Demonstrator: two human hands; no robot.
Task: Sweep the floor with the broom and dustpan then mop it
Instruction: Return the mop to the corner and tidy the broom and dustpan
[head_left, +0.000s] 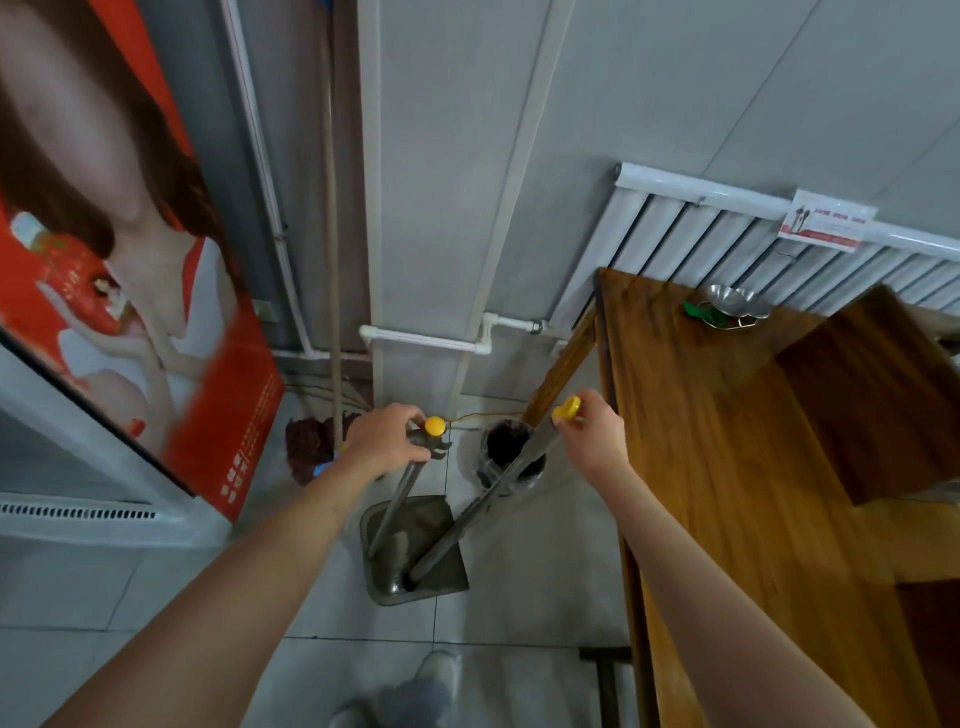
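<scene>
Your left hand (387, 439) grips the dustpan (415, 551) handle, your right hand (589, 434) the broom (483, 512) handle, keeping both upright, ready for sweeping.

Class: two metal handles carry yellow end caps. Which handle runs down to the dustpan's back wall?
The handle gripped by the left hand; the right hand's handle ends nearer the dustpan's front.

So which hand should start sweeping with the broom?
Right: the right hand already grips the broom handle, while the left hand holds the dustpan handle.
</scene>
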